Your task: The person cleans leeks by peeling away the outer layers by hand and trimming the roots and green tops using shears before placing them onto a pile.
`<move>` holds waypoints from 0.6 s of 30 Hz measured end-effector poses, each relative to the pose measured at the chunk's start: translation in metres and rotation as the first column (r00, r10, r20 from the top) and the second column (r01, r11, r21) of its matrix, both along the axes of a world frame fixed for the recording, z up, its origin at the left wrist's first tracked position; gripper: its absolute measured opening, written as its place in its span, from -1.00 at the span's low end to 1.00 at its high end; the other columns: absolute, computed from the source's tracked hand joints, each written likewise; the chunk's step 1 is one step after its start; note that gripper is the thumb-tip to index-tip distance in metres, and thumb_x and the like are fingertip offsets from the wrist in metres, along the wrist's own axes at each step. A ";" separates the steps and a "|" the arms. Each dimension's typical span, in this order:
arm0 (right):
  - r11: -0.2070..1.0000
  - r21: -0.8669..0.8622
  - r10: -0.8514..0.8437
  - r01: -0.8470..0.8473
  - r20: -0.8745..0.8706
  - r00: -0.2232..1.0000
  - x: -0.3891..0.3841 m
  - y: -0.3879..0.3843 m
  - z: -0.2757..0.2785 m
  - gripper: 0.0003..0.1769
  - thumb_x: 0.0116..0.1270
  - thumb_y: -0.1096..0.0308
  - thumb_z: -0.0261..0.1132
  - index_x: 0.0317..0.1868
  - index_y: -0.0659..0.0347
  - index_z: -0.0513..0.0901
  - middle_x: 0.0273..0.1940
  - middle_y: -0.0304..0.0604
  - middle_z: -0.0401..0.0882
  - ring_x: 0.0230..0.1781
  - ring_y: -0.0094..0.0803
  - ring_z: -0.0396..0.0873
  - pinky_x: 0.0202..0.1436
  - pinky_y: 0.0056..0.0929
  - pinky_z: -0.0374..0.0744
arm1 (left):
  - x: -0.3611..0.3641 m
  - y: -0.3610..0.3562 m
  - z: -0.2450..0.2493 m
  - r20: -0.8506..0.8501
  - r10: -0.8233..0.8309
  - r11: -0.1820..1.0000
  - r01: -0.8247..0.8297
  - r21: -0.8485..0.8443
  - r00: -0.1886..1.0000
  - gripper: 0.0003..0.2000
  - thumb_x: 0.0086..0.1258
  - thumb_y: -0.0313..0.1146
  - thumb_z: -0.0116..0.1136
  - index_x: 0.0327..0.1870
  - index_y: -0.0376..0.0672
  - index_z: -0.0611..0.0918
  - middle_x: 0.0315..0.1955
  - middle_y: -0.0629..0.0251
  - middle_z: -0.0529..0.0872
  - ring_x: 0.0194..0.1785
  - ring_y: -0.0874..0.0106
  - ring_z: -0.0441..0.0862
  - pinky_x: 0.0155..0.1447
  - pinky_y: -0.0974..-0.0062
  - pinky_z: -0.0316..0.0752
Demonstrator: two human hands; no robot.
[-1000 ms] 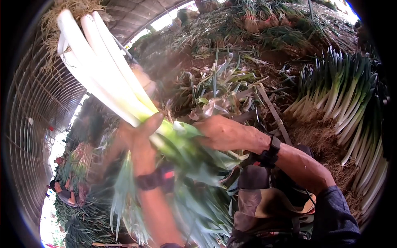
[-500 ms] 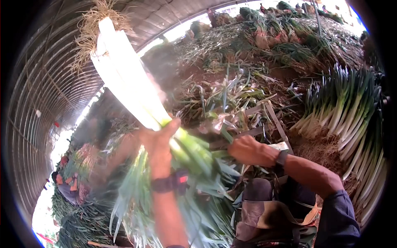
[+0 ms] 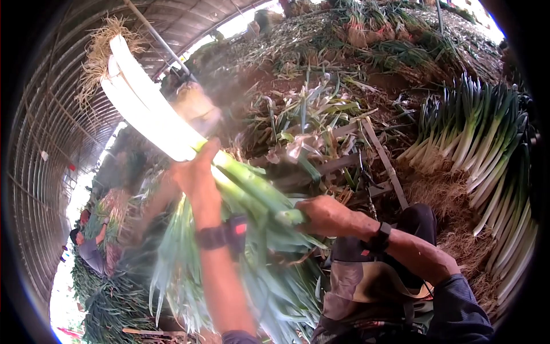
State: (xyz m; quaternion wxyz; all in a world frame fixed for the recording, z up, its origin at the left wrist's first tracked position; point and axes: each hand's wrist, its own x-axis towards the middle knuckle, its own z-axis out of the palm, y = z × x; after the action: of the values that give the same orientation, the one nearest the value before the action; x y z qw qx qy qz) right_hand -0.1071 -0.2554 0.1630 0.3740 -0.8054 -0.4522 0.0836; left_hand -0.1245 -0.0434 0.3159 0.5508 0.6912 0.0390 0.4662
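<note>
My left hand (image 3: 195,175) is wrapped around a few large green onions (image 3: 140,97), whose thick white stalks point up and left to shaggy roots. Their green leaves fan down past my left wrist toward the right. Curled closed, my right hand (image 3: 331,217) grips a green onion leaf (image 3: 291,217) at the leafy side of the bunch, its fingertips right at the leaf's blunt end. More loose leaves (image 3: 183,258) spread below and behind my left forearm.
Rows of green onions (image 3: 487,143) lie on the right, roots inward. A wooden frame (image 3: 385,163) stands among leaf scraps ahead. At left, another person (image 3: 91,252) bends beside heaped green onions (image 3: 112,298). Bundles (image 3: 372,26) lie farther back under the arched roof.
My left hand and the onions have moved left, and the roots now sit lower and farther left. My right hand has shifted slightly left and down along the leaves.
</note>
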 end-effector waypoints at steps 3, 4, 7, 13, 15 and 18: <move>0.997 0.071 -0.036 0.028 0.113 0.993 -0.007 0.013 -0.028 -0.61 0.28 0.04 0.40 -0.27 0.25 0.65 -0.34 0.04 0.67 -0.33 0.08 0.67 -0.21 -0.04 0.61 | 0.002 -0.001 0.001 0.027 0.005 1.000 -0.005 -0.012 1.000 -0.71 0.12 -0.60 0.43 -0.11 -0.39 0.67 -0.25 0.25 0.72 -0.22 0.48 0.64 -0.03 0.50 0.54; 0.996 0.079 -0.048 0.037 0.139 0.989 -0.008 0.016 -0.035 -0.61 0.28 0.03 0.40 -0.28 0.25 0.65 -0.34 0.04 0.67 -0.34 0.08 0.67 -0.21 -0.03 0.61 | 0.003 0.000 0.001 0.042 0.004 1.000 -0.003 -0.019 0.999 -0.70 0.12 -0.60 0.44 -0.11 -0.39 0.67 -0.25 0.25 0.72 -0.22 0.48 0.64 -0.02 0.50 0.54; 0.997 0.075 -0.011 -0.001 0.160 0.987 -0.004 0.015 -0.055 -0.58 0.35 0.02 0.34 -0.21 0.28 0.62 -0.29 0.05 0.61 -0.36 0.09 0.65 -0.29 -0.02 0.59 | 0.005 0.009 0.000 0.096 -0.012 0.998 0.017 -0.052 0.995 -0.68 0.10 -0.60 0.45 -0.10 -0.39 0.67 -0.25 0.26 0.71 -0.21 0.47 0.64 -0.04 0.50 0.55; 0.997 0.070 -0.031 0.012 0.279 0.960 -0.011 0.019 -0.058 -0.61 0.41 0.07 0.31 -0.17 0.29 0.59 -0.27 0.07 0.55 -0.42 0.06 0.60 -0.42 -0.04 0.56 | 0.012 0.025 -0.001 0.113 0.089 0.982 -0.068 -0.174 0.990 -0.68 0.06 -0.66 0.46 -0.13 -0.40 0.68 -0.27 0.24 0.72 -0.24 0.43 0.67 -0.07 0.48 0.59; 1.000 0.012 -0.022 0.019 0.330 0.944 -0.014 0.021 -0.048 -0.74 0.35 0.22 0.32 -0.21 0.28 0.58 -0.29 0.03 0.52 -0.45 -0.05 0.58 -0.46 -0.11 0.54 | 0.009 0.029 0.002 0.062 0.098 0.976 -0.084 -0.200 0.993 -0.69 0.05 -0.67 0.46 -0.14 -0.41 0.68 -0.27 0.23 0.73 -0.26 0.42 0.69 -0.08 0.47 0.61; 0.928 0.226 0.113 -0.297 0.589 0.800 -0.010 0.008 -0.053 -0.83 0.25 0.36 0.32 -0.23 0.26 0.58 -0.33 -0.04 0.48 -0.45 -0.16 0.60 -0.47 -0.20 0.54 | 0.002 0.041 0.006 -0.010 0.112 0.969 -0.112 -0.219 0.994 -0.70 0.07 -0.65 0.46 -0.14 -0.45 0.68 -0.26 0.19 0.74 -0.26 0.39 0.71 -0.11 0.43 0.63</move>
State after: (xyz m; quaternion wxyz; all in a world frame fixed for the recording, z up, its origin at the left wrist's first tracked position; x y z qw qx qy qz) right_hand -0.1174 -0.2470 0.1105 0.3320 -0.6709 -0.6353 -0.1901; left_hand -0.1226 -0.0025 0.3214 0.5965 0.6224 0.1287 0.4902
